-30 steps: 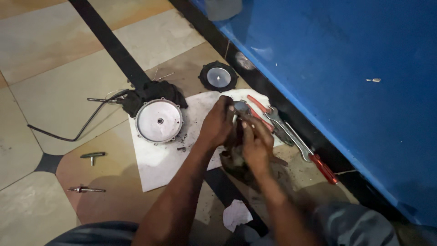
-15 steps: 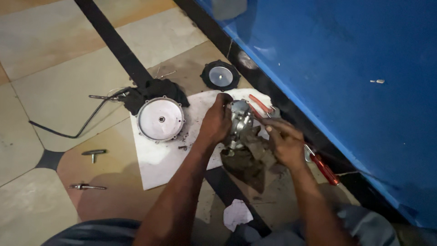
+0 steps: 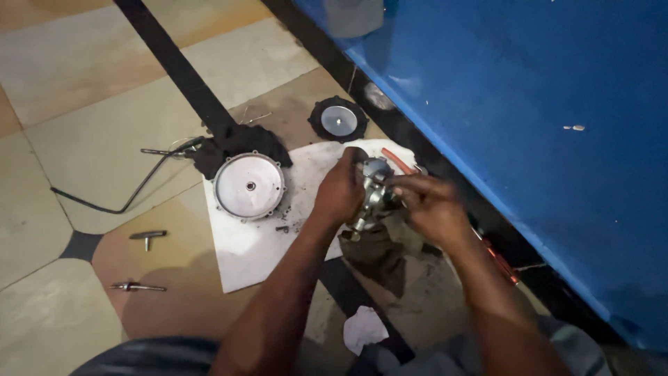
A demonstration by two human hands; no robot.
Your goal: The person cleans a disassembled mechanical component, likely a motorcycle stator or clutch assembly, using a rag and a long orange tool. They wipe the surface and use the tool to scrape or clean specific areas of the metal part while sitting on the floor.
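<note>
We held the small metal valve body (image 3: 374, 191) above the white sheet (image 3: 243, 254), our left hand (image 3: 341, 191) clenched around it at nine o'clock, our right hand (image 3: 426, 205) pinching its three o'clock side, judging a slip could drop it onto the floor (image 3: 83, 83).

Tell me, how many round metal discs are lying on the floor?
2. The big silver disc lies on the white sheet; the small black-rimmed disc lies beside the blue wall. Hands may hide more.

Open tiled floor (image 3: 104, 76) leftward past round cover (image 3: 249, 186) and hose (image 3: 125, 198); blue wall (image 3: 529, 118) close on the right.
</note>
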